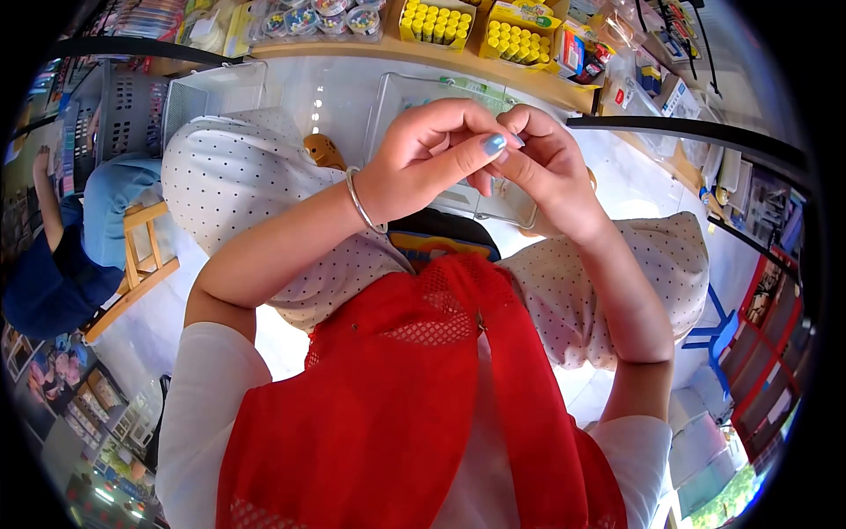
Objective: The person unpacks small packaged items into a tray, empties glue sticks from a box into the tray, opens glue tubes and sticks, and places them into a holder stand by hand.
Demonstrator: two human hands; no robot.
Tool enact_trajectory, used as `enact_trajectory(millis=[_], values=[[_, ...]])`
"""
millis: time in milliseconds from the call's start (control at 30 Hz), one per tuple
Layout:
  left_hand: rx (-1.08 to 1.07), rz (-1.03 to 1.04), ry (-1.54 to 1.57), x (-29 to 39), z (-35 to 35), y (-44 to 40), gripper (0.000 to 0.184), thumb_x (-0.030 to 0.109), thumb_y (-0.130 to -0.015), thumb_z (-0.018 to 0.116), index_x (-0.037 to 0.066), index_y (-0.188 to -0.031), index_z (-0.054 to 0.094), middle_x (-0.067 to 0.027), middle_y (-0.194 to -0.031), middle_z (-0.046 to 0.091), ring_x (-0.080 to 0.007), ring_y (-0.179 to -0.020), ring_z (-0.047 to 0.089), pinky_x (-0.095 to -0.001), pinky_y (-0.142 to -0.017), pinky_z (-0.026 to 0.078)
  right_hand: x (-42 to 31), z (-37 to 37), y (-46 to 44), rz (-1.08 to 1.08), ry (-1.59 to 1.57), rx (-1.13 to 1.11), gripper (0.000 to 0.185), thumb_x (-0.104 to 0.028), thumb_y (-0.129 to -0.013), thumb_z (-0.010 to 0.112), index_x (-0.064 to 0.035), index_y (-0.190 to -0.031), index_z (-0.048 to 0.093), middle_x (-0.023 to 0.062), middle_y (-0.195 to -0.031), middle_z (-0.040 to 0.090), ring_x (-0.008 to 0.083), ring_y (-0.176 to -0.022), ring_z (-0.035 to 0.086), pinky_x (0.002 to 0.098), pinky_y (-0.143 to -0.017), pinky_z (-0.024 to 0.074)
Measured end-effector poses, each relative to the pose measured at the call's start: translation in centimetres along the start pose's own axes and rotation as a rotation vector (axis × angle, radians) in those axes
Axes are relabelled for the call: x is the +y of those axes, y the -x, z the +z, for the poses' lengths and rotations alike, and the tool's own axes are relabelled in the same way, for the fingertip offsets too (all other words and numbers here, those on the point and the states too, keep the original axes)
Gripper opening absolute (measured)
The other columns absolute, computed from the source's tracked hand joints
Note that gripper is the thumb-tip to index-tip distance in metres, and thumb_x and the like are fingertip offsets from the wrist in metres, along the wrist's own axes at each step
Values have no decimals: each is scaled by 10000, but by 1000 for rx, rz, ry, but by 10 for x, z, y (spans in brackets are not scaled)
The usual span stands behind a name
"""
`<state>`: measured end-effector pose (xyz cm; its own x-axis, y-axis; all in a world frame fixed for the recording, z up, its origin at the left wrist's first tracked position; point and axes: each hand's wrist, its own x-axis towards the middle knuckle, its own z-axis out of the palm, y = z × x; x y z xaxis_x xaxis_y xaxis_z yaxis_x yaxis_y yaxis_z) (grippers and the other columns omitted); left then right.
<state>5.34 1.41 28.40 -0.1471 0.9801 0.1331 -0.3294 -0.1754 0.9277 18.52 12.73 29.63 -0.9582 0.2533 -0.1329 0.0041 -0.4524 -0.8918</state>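
Observation:
My left hand [423, 159], with a silver bangle [357, 201] on its wrist and a shiny blue-grey thumbnail, meets my right hand [555, 176] in front of me. Thumbs and fingers of both hands are pinched together at the tips. Whatever they hold, if anything, is hidden or too small to make out. Beneath the hands, between my knees, is a pale see-through basket [374, 119] with a greenish packet [467, 86] at its far end. Both hands are above the basket, and they cover part of it.
A wooden shelf [344, 50] ahead carries boxes of yellow-capped sticks [434, 24] and clear tubs of colourful bits [301, 19]. At left, a person in dark blue [66, 273] sits on a wooden stool [141, 256]. A blue chair [724, 339] and red rack [767, 353] stand at right.

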Motion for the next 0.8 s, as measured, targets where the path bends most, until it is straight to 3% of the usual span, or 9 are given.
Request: enact_trajectory(millis=[133,267,400,433,600,633,733,767,800], values=[[7,0,14,-3,-3,-1,178,120,-911,438,-18,-972,531,-70,-832,562,-105,-667,552,-241,-592,498,4,-5,-5,47,-15,-20,97,-90,-860,542,-29,-864,466,76,-781,567,129,-723,553,250,-663,433],[66,54,-50,-10,-7,-10,165,34,-865,501,-5,-1026,496,-54,-809,536,-89,-689,534,-223,-602,486,0,-12,-11,128,139,119,122,-162,-870,538,-44,-875,510,21,-785,566,62,-673,497,210,-625,402],[-186,-43,-435,-11,-22,-10,204,18,-840,541,9,-1034,479,-34,-777,520,-76,-651,519,-205,-600,471,5,-12,-13,249,247,86,198,-246,-870,540,-49,-858,518,-29,-750,539,13,-637,430,165,-551,348],[-139,-188,-199,-11,-20,-9,165,35,-844,546,10,-997,489,-24,-771,523,-77,-634,531,-208,-594,472,6,-20,-13,257,349,35,207,-250,-863,546,-45,-864,517,-28,-734,535,4,-631,424,160,-527,335],[-108,-319,-154,-24,-29,-10,75,49,-876,499,2,-935,501,-31,-757,534,-86,-644,565,-213,-578,471,30,-34,-17,238,455,19,224,-240,-826,566,-27,-876,518,2,-705,539,51,-611,462,202,-527,366],[-121,-287,-249,-27,-33,-11,79,70,-879,478,17,-921,520,-66,-760,577,-138,-646,599,-250,-578,485,35,-36,-18,207,507,6,224,-235,-819,565,-25,-882,522,15,-699,546,74,-600,481,220,-529,380],[-382,146,-1762,-7,-53,-20,110,58,-837,458,57,-878,560,-110,-752,614,-208,-635,620,-291,-583,492,38,-30,-25,278,1044,-46,210,-219,-798,554,-41,-909,542,78,-711,570,189,-618,542,309,-573,431],[-314,48,-1807,-5,-65,-22,128,59,-823,454,63,-876,570,-120,-766,618,-231,-664,621,-313,-605,494,60,-37,-26,258,1085,-47,192,-189,-783,535,-67,-930,558,121,-754,584,266,-700,574,367,-639,455],[-238,-48,-1850,-5,-79,-25,146,60,-809,451,69,-874,581,-130,-780,621,-254,-692,622,-336,-626,497,89,-49,-29,273,1115,-109,186,-170,-794,534,-68,-949,549,104,-737,570,240,-678,565,349,-618,450]])
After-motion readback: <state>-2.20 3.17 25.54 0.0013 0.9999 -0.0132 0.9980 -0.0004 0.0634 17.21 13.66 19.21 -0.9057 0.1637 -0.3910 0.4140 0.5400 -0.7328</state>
